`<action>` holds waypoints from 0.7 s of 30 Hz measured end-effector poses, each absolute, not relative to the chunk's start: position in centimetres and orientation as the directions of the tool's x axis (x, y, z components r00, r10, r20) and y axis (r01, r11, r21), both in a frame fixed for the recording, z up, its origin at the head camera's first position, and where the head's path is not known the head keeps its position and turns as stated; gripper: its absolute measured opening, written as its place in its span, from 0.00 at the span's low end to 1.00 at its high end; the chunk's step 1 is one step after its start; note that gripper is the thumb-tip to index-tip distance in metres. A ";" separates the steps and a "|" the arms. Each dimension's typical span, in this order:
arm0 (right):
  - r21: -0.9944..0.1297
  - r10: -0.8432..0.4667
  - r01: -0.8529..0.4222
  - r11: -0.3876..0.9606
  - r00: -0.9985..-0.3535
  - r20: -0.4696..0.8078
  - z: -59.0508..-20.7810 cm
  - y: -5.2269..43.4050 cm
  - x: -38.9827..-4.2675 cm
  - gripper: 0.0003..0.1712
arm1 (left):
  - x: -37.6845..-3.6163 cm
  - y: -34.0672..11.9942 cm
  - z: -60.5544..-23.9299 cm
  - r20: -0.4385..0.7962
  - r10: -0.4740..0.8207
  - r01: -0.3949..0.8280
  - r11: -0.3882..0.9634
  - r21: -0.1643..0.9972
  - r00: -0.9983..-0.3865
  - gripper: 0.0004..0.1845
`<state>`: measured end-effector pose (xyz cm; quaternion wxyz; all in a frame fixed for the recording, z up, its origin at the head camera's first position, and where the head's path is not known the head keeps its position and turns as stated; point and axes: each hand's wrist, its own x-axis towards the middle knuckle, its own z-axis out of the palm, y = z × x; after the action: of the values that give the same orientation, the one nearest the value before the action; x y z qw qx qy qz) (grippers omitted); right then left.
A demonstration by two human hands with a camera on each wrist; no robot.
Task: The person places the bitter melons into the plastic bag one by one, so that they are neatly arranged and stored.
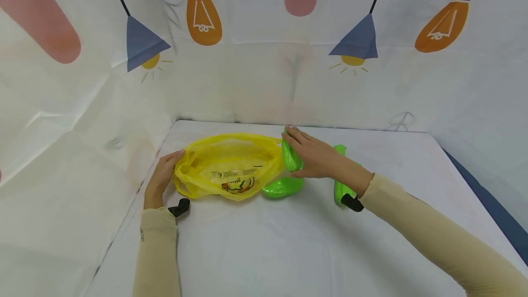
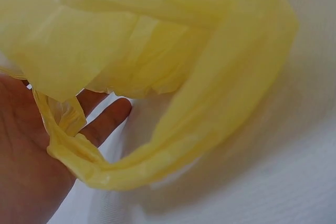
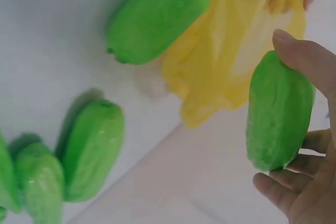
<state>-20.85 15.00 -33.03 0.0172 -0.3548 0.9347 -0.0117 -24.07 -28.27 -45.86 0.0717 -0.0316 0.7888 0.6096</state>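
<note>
A yellow plastic bag (image 1: 228,164) lies on the table with its mouth spread open and dark print showing inside. My left hand (image 1: 162,175) holds the bag's left rim; in the left wrist view a handle loop (image 2: 131,174) passes between thumb and fingers. My right hand (image 1: 315,155) grips an oblong, glossy green fruit (image 3: 278,111) at the bag's right edge, thumb on one end and fingers at the other. Close beside the bag on the table lies a second green fruit (image 1: 282,187), partly overlapped by yellow plastic in the right wrist view.
More green fruits (image 1: 341,191) lie to the right, partly hidden under my right forearm; the right wrist view shows several, one (image 3: 94,150) set slightly apart. A white patterned backdrop (image 1: 264,72) rises behind the white table (image 1: 255,251) and along its left side.
</note>
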 end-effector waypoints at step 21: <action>0.041 -0.753 -0.769 0.638 -0.635 -0.173 -33.2 3.0 -23.5 0.64 | -24.0 -28.1 -45.7 -0.137 0.045 -0.122 0.244 0.962 -0.990 0.37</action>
<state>-23.47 2.99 -33.18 0.0701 -0.4216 0.9023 0.0556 -24.01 -28.08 -45.70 0.0680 -0.0246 0.7857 0.6144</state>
